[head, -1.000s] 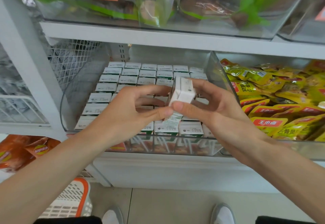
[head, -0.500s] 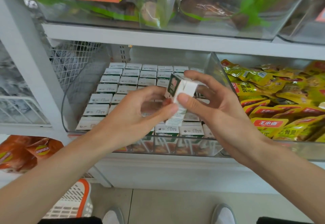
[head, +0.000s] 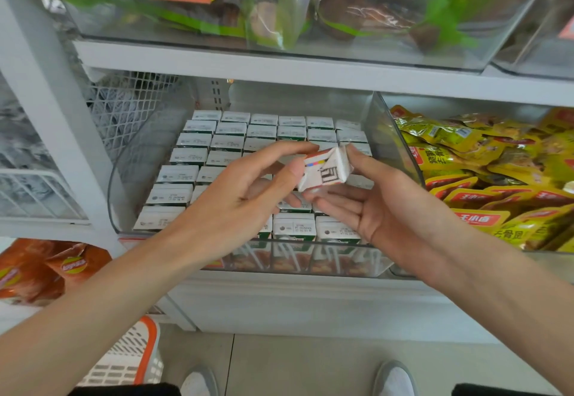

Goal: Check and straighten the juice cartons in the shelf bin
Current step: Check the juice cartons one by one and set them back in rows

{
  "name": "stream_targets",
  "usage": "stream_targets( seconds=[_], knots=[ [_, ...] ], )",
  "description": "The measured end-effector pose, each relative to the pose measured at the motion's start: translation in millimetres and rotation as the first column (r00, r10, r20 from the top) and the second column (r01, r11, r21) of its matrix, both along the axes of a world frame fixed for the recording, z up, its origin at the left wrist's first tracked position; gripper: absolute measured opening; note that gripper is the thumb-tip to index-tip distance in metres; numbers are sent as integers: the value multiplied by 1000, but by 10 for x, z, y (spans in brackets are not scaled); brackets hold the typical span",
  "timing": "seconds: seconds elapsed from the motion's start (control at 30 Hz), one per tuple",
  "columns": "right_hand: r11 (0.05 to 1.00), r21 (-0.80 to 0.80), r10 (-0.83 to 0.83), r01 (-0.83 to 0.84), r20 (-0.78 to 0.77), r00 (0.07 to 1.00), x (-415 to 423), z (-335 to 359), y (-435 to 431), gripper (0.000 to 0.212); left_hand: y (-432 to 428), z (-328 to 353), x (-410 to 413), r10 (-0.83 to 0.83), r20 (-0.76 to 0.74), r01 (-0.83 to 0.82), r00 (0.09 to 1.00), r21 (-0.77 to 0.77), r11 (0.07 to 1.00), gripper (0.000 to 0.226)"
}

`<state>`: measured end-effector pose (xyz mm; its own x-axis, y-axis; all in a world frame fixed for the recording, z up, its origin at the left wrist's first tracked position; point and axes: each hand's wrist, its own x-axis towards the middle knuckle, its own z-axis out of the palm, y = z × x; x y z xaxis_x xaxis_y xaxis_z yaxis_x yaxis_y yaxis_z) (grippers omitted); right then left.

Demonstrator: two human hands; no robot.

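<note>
Head view. A single held carton (head: 324, 170) is lifted clear of the rows and turned on its side above the middle of the shelf bin (head: 392, 144), with a folded end and printed marks facing the camera. The left hand (head: 236, 206) pinches its left edge between thumb and forefinger. The right hand (head: 382, 209) supports it from below with its fingers and presses its thumb against the right edge, so both hands grip the one carton. The remaining juice cartons (head: 194, 156) stand upright in close rows inside the bin. Likely hazards, as a judgement: the grip is by fingertips only, so a slip would drop the carton onto the rows and tip or dent its neighbours. Squeezing the folded end could crease it. Re-seating it in its tight gap could skew the adjacent cartons or leave it facing the wrong way. The gap itself lies behind the hands and cannot be located. The cartons beneath both palms are covered, the printed dates are too small to read, and the front-row faces blur behind the clear front wall. The yellow snack packets (head: 484, 159) beside the bin are cut off at the right edge.
</note>
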<state>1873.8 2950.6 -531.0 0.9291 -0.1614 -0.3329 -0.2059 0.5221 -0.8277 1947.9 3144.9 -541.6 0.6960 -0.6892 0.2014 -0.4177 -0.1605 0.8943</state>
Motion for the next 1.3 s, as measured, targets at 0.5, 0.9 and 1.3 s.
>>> stream_targets(
  seconds=[0.5,0.9,1.3],
  knots=[
    [511,-831,196,217,359,912,-65,-35,51,64,-23,-92,87,145,206,-155,968,36,987,43],
    [-29,-963,241,269,254,937,154,235,-333,45,-229,-128,130,166,279,-217,946,164,962,74],
    [-289,-951,130,107,72,989,310,299,-598,46,-223,-229,168,119,379,-231,918,264,936,34]
  ],
)
